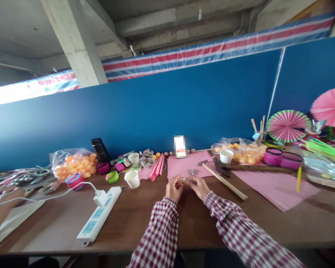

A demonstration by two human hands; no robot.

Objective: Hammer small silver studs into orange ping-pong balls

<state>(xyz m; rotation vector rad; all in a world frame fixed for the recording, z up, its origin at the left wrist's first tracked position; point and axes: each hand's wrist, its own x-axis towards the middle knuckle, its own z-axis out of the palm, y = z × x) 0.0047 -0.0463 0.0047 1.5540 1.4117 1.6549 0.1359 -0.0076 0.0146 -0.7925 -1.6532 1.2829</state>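
Note:
My left hand (174,189) is closed around a small round orange piece with a shiny silvery top (182,180), held just above the brown table. Close on its right, my right hand (198,187) has its thumb and fingers pinched together; what they grip, if anything, is too small to tell. A little beyond the hands, a clear shiny clump (193,172) lies on a pink paper sheet (180,163). To the right of it rests a hammer (226,182) with a long wooden handle, its head on the paper.
At left are a white power strip (100,216), a paper cup (132,179) and a bag of orange balls (75,163). Another bag (248,153) and a pink sheet (276,186) lie right. Another person's hand (12,197) is far left. A blue partition (167,104) stands behind.

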